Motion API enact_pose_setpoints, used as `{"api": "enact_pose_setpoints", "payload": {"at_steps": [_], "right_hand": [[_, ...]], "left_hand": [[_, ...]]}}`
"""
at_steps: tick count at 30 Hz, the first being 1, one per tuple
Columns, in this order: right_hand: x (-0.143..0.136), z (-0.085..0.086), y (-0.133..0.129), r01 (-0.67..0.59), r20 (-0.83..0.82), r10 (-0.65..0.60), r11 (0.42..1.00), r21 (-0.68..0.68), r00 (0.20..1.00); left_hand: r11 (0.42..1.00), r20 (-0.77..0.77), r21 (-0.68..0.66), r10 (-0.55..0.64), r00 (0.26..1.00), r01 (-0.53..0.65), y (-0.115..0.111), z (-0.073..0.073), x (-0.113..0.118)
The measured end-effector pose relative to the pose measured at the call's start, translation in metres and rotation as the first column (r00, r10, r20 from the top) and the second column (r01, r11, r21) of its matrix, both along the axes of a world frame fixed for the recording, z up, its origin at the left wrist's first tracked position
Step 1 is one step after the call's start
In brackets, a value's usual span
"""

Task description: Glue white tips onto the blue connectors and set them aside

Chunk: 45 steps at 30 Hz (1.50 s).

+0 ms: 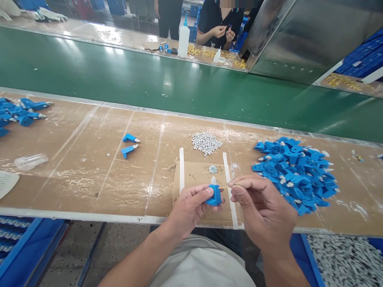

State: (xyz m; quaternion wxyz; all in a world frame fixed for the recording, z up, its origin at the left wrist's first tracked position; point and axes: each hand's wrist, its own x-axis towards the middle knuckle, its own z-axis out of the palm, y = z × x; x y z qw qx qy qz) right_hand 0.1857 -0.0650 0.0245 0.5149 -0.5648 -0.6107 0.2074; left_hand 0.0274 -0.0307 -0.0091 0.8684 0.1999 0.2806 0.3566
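My left hand [191, 205] is closed around a small blue plastic part [214, 196] with a whitish tip pointing away from me. Between the thumb and fingers of my right hand [263, 209] is a thin wooden stick [224, 187], its far end at the side of the blue part. Both hands are above a cardboard sheet [197, 171] edged by two white tape strips. A small round dish [212, 169] with pale contents lies on the sheet, beside another thin stick. Beyond the sheet is a pile of small grey pieces [206, 143].
A heap of blue parts [296, 171] lies at right; two more blue parts [129, 150] and another heap [20, 111] are to the left. A clear plastic cup [31, 161] lies at far left. Past the green conveyor belt [119, 75], a co-worker [220, 28] handles something small.
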Motion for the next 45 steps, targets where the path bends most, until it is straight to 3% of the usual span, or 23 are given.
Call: {"api": "enact_pose_setpoints", "payload": {"at_steps": [12, 20, 30, 37, 42, 45], "right_hand": [[-0.001, -0.003, 0.001, -0.026, -0.01, 0.026, 1.0, -0.011, 1.0], [-0.003, -0.003, 0.002, -0.072, 0.103, 0.067, 0.996, 0.048, 0.992], [0.007, 0.006, 0.0, 0.154, -0.195, -0.141, 0.987, 0.052, 0.971], [0.019, -0.022, -0.003, 0.048, 0.02, -0.045, 0.982, -0.182, 0.999], [0.014, -0.038, 0.002, -0.06, 0.164, 0.101, 0.968, -0.243, 0.981], [0.017, -0.04, 0.005, -0.048, 0.197, 0.101, 0.966, -0.255, 0.975]], "left_hand": [[0.999, 0.031, -0.032, -0.008, 0.999, 0.009, 0.001, 0.001, 0.001], [0.998, 0.09, -0.052, -0.015, 0.996, 0.02, 0.001, -0.004, 0.0], [0.971, 0.206, -0.217, -0.054, 0.977, 0.099, 0.001, -0.012, -0.012], [0.976, 0.253, -0.196, -0.042, 0.967, 0.094, 0.002, -0.018, -0.02], [0.97, 0.27, -0.232, -0.006, 0.963, 0.071, 0.002, -0.015, -0.025], [0.964, 0.303, -0.257, 0.014, 0.953, 0.068, 0.003, -0.016, -0.031]]}}
